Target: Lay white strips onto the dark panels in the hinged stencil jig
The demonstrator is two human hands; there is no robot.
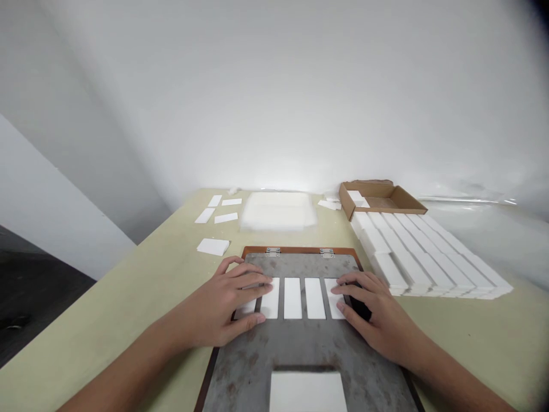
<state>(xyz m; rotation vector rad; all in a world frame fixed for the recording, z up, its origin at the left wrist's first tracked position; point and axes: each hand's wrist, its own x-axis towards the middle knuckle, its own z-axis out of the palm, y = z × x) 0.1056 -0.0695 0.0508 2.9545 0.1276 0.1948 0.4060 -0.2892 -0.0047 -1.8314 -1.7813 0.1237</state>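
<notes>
White cards (293, 298) lie in a row, set into a grey plate (295, 343) on the table (128, 320). Left hand (231, 297) and right hand (369, 303) apart, fingers spread, fingertips resting on cards. Open cardboard box (404, 198) holds white pieces (357, 198).

Greenish table (124, 303): hinged board (300, 343), white stacks (424, 252), loose cards (226, 218).

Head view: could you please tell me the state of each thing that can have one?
Left hand, open, fingertips on a slot card
Right hand, open, fingertips on another
Metal plate, lying flat, hinged at far edge
Slot cards, flat, in a row, outer ones partly covered
Near white piece, flat, cut off by picture edge
Cardboard box, open, white pieces inside
Stacked cards, in rows side by side
Loose cards at left, lying flat
</notes>
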